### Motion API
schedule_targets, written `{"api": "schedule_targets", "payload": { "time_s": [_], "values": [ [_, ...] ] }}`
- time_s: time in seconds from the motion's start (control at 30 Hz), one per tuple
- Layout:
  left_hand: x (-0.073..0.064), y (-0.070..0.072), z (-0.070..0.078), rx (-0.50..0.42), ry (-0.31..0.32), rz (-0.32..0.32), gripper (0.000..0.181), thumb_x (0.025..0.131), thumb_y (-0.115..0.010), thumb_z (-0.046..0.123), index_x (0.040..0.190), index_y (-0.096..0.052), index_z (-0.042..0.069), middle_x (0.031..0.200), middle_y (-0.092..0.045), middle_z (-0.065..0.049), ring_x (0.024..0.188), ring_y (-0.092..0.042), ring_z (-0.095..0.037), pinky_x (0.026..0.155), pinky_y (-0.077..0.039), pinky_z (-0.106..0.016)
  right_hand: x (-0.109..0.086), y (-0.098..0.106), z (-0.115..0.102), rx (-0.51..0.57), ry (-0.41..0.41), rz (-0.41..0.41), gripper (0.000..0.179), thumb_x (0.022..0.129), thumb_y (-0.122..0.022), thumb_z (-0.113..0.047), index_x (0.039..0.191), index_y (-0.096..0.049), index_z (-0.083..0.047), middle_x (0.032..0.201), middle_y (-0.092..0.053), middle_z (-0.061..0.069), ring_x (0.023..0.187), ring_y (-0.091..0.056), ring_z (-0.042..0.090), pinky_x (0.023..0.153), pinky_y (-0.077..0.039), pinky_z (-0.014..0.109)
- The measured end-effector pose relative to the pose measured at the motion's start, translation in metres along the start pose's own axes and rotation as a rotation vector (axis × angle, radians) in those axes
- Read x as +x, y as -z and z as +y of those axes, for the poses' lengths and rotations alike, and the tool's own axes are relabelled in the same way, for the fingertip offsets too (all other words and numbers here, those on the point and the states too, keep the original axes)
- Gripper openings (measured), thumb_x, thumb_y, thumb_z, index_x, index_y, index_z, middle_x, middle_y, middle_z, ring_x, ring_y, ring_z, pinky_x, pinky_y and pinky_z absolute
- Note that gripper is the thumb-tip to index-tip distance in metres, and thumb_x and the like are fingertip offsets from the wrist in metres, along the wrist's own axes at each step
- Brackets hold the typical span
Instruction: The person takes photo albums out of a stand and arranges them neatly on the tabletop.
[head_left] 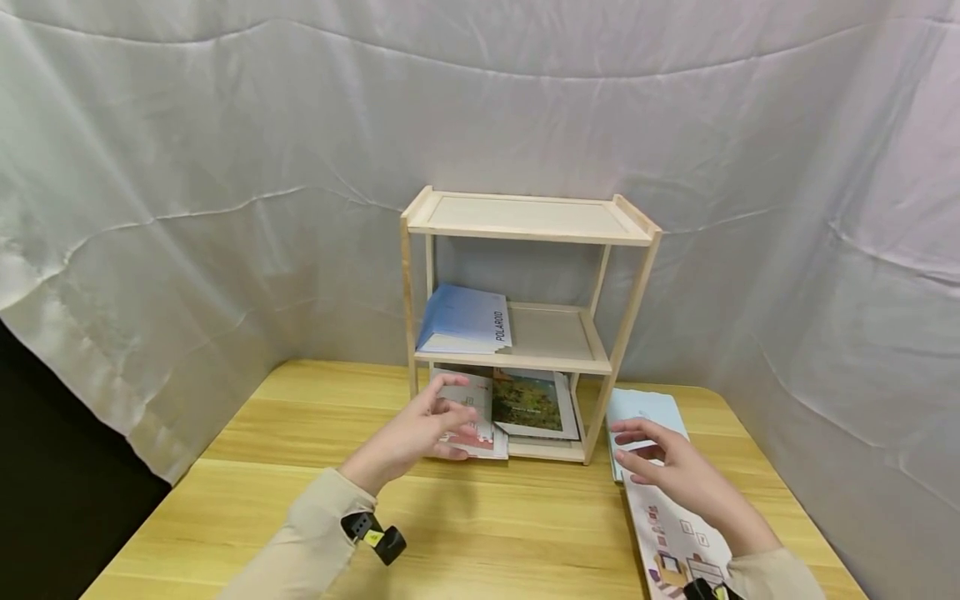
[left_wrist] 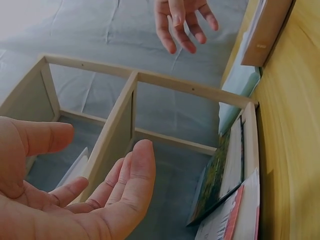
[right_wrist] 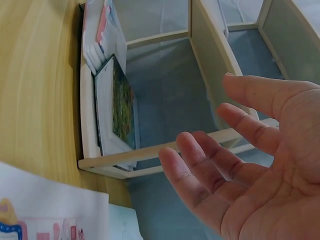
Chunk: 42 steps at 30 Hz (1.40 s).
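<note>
My left hand (head_left: pixel 418 429) and right hand (head_left: pixel 678 471) are empty, fingers loosely bent. The white book (head_left: pixel 482 398), low on the rack (head_left: pixel 525 215), partly hidden, is probably stiff and light; best pinched by its near edge.

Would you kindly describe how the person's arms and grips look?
The left sleeve and right sleeve are beige. A black left wrist device bears a yellow label; the right wrist device, also black, is partly cropped. The left grip and right grip wear no gloves.

Pink/wht bk (head_left: pixel 483 397) pt. behind L hand (head_left: pixel 417 428)
</note>
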<state>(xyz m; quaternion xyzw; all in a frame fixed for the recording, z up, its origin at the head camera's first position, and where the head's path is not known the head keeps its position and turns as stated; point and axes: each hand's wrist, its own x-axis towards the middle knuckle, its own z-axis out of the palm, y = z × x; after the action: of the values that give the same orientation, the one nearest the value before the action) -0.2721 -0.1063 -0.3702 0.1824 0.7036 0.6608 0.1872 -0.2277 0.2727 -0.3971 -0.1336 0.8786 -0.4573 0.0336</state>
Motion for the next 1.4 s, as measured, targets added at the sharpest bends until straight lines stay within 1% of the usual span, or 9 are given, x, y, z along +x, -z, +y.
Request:
{"api": "schedule_targets", "payload": {
  "time_s": [0.13,0.3,0.47,0.63,0.7,0.83,0.97,1.17,1.4],
  "values": [
    [0.001,0.002,0.000,0.000,0.002,0.012,0.047,0.104,-0.056,0.023,0.145,-0.033,0.022,0.126,-0.049,-0.023,0.105,-0.067,-0.028,0.089,-0.059,-0.049,0.004,0.000,-0.005,0.033,0.024,-0.017,0.041,0.099,-0.064,-0.031,0.134,-0.054,-0.013,0.134,-0.058,0.014,0.108,-0.063,0.023,0.086,-0.060,0.032],
    [0.002,0.002,0.001,0.004,0.008,0.041,0.046,0.103,-0.056,0.019,0.144,-0.035,0.021,0.123,-0.054,-0.021,0.102,-0.066,-0.025,0.085,-0.060,-0.045,0.009,0.001,-0.011,0.048,0.038,-0.028,0.043,0.099,-0.065,-0.032,0.135,-0.054,-0.011,0.133,-0.058,0.015,0.108,-0.062,0.025,0.085,-0.060,0.033],
    [0.003,0.005,0.004,0.002,0.008,0.067,0.044,0.104,-0.054,0.014,0.143,-0.035,0.021,0.125,-0.054,-0.021,0.106,-0.062,-0.030,0.083,-0.061,-0.043,0.014,0.000,-0.014,0.060,0.047,-0.028,0.043,0.098,-0.066,-0.030,0.135,-0.054,-0.010,0.132,-0.058,0.016,0.109,-0.062,0.028,0.084,-0.060,0.032],
    [0.003,0.009,0.007,0.018,0.008,0.063,0.045,0.104,-0.054,0.016,0.143,-0.034,0.023,0.125,-0.052,-0.023,0.111,-0.059,-0.034,0.084,-0.060,-0.046,0.018,0.000,-0.017,0.032,0.061,-0.034,0.043,0.098,-0.066,-0.031,0.135,-0.054,-0.012,0.130,-0.060,0.015,0.108,-0.062,0.028,0.084,-0.060,0.036],
    [0.003,0.010,0.008,0.029,0.007,0.073,0.045,0.104,-0.055,0.017,0.144,-0.034,0.024,0.125,-0.053,-0.021,0.110,-0.060,-0.033,0.084,-0.060,-0.047,0.019,0.000,-0.018,0.026,0.060,-0.035,0.044,0.098,-0.066,-0.032,0.136,-0.054,-0.013,0.130,-0.060,0.014,0.106,-0.063,0.026,0.085,-0.060,0.034],
    [0.004,0.012,0.009,0.034,0.011,0.099,0.047,0.103,-0.056,0.018,0.144,-0.034,0.024,0.130,-0.052,-0.024,0.109,-0.061,-0.031,0.084,-0.060,-0.046,0.022,0.000,-0.022,0.029,0.062,-0.043,0.044,0.098,-0.065,-0.033,0.136,-0.054,-0.013,0.132,-0.059,0.012,0.104,-0.063,0.023,0.084,-0.059,0.028],
    [0.003,0.015,0.010,0.057,0.019,0.130,0.050,0.102,-0.059,0.018,0.144,-0.035,0.026,0.127,-0.054,-0.022,0.108,-0.061,-0.029,0.085,-0.060,-0.045,0.026,-0.001,-0.026,0.029,0.064,-0.048,0.045,0.098,-0.065,-0.034,0.136,-0.054,-0.012,0.135,-0.058,0.012,0.106,-0.062,0.027,0.083,-0.059,0.026],
    [-0.001,0.020,0.014,0.072,-0.001,0.154,0.051,0.100,-0.061,0.016,0.144,-0.036,0.025,0.123,-0.054,-0.021,0.105,-0.061,-0.028,0.085,-0.060,-0.045,0.035,-0.001,-0.035,0.033,0.064,-0.052,0.044,0.098,-0.065,-0.032,0.136,-0.054,-0.013,0.135,-0.057,0.013,0.104,-0.063,0.027,0.081,-0.060,0.029],
    [-0.003,0.027,0.017,0.077,-0.018,0.169,0.052,0.102,-0.059,0.015,0.146,-0.035,0.024,0.124,-0.054,-0.020,0.108,-0.060,-0.031,0.088,-0.059,-0.051,0.047,-0.002,-0.047,0.039,0.098,-0.054,0.046,0.099,-0.065,-0.031,0.140,-0.048,-0.023,0.135,-0.054,0.013,0.114,-0.060,0.033,0.079,-0.060,0.035]
  ]
}}
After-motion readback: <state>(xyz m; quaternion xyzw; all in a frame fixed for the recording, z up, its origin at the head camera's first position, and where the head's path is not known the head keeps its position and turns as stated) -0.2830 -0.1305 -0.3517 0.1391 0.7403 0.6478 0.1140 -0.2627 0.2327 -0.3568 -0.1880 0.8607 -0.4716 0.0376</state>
